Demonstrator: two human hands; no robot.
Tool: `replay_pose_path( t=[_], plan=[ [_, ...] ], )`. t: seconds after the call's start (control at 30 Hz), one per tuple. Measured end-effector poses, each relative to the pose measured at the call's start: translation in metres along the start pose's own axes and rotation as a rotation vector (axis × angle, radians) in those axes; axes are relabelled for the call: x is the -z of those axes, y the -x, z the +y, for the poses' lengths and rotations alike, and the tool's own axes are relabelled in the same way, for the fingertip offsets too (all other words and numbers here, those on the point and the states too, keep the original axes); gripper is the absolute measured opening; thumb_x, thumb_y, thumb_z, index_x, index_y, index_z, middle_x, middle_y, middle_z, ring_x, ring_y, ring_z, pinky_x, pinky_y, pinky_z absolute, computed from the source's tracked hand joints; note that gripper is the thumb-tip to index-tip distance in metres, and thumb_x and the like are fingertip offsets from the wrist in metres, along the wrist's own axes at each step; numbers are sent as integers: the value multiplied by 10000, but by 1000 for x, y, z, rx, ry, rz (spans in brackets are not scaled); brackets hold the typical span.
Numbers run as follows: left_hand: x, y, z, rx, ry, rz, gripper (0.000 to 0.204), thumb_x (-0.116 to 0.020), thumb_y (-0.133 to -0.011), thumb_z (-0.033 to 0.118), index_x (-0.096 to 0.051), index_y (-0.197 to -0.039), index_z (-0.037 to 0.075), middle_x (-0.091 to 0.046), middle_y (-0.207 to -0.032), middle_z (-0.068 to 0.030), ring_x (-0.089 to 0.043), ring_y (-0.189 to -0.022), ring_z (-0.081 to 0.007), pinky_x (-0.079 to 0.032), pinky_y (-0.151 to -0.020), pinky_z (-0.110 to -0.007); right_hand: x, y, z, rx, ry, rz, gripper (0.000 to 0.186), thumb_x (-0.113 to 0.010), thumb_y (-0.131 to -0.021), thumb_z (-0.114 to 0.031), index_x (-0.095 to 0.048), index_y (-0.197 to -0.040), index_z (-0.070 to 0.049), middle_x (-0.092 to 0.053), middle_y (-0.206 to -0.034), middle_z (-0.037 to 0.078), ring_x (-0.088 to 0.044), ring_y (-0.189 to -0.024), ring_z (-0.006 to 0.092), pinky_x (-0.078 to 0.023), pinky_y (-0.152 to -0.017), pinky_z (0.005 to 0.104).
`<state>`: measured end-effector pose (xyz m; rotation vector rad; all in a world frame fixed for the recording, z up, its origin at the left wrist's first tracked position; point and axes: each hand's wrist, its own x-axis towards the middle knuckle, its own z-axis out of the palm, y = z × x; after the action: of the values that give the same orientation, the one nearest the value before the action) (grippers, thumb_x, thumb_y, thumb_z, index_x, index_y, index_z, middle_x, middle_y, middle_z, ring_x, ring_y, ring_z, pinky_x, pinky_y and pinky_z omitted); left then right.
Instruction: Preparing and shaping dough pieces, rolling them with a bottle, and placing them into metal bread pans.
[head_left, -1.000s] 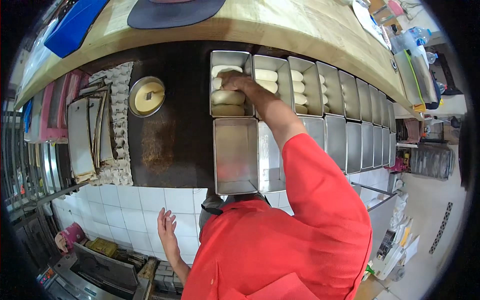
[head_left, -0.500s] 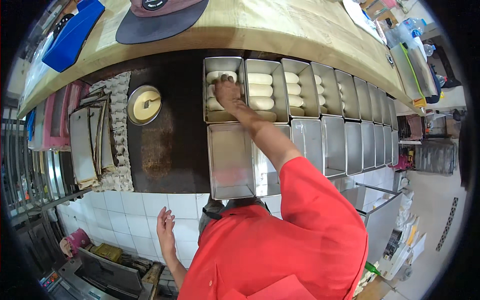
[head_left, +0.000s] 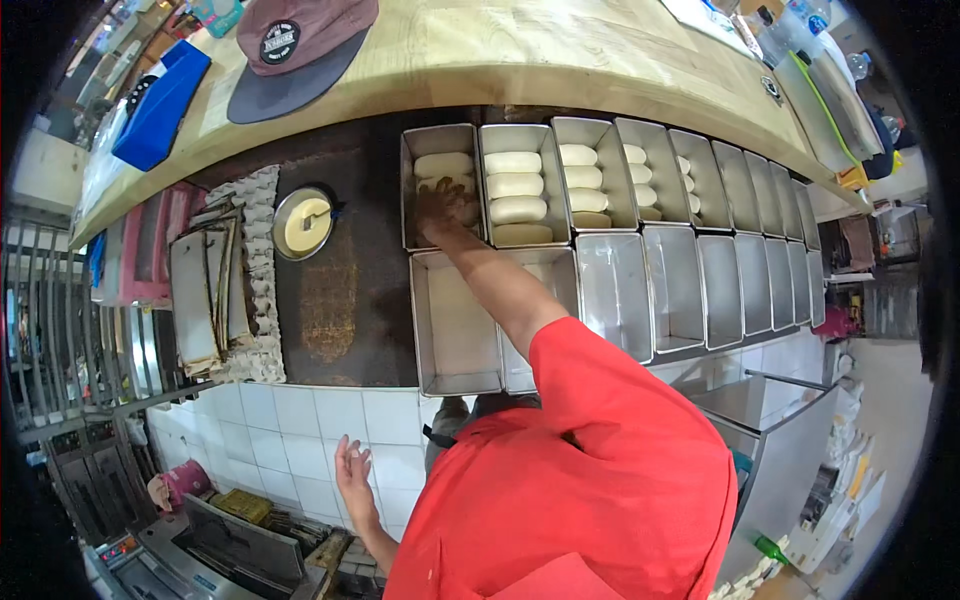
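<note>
My right hand reaches down into the far-left metal loaf pan. Its fingers are spread over a roll of pale dough and its neighbours, partly covering them. In the pan to the right, several smooth dough rolls lie side by side, uncovered. Away from the pans, my left hand hangs in the air beyond the table's near edge, fingers apart and nothing in it.
A round metal bowl of yellow liquid, with an implement in it, stands on the dark table. Egg trays lie to its left. Bare loaf pans form the near row. A cap rests on the wooden shelf.
My right hand has moved lower within the far-left pan, towards its near end, and the whole view has shifted a little. The left hand still hangs apart, holding nothing.
</note>
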<state>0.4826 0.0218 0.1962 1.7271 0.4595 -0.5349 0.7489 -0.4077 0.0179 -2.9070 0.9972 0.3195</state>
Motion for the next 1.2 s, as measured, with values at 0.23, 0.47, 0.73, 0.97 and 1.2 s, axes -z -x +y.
replay_pose_path(
  t=[0.23,0.47,0.73,0.97,1.2],
  plan=[
    [-16,29,-39,-61,-155,-18,515,-591,-1059,201,-483,-1533,32,-572,-1408,-191,-594,-1214,-273,-470,-1066,-369,91,16,36,75,-180,-220,511,-486,-1038,-316,-547,-1531,-195,-532,-1463,213,-568,-1254,450,-451,-998,600],
    [-49,69,-44,-208,-360,-318,326,-635,-1041,265,-695,-1218,-2,-712,-940,-95,-667,-851,-172,-543,-773,-278,171,225,165,425,-1047,140,462,-573,-1028,-192,-595,-1484,-125,-731,-1156,103,-698,-933,187,-563,-781,283],
    [-115,71,-161,-362,-456,-763,354,-574,-1073,332,-694,-911,41,-613,-730,-24,-548,-629,-113,-446,-568,-281,42,532,366,-253,-1343,471,200,-647,-964,-176,-776,-1048,-48,-719,-896,39,-613,-732,173,-518,-698,316],
    [-128,1,-308,-538,-809,-1341,302,-564,-1071,270,-670,-1222,31,-665,-866,-47,-604,-731,-150,-516,-701,-286,13,753,401,-317,-1068,-340,414,-616,-958,-298,-643,-1312,-86,-721,-1142,130,-672,-994,307,-546,-870,444],
    [-289,82,-321,-745,-991,-1653,301,-623,-1041,212,-647,-1271,20,-687,-978,-82,-628,-835,-183,-524,-790,-299,-98,964,504,-774,-1069,-31,537,-655,-952,-376,-584,-1389,-71,-654,-1245,198,-639,-1144,403,-541,-939,502]
  ],
)
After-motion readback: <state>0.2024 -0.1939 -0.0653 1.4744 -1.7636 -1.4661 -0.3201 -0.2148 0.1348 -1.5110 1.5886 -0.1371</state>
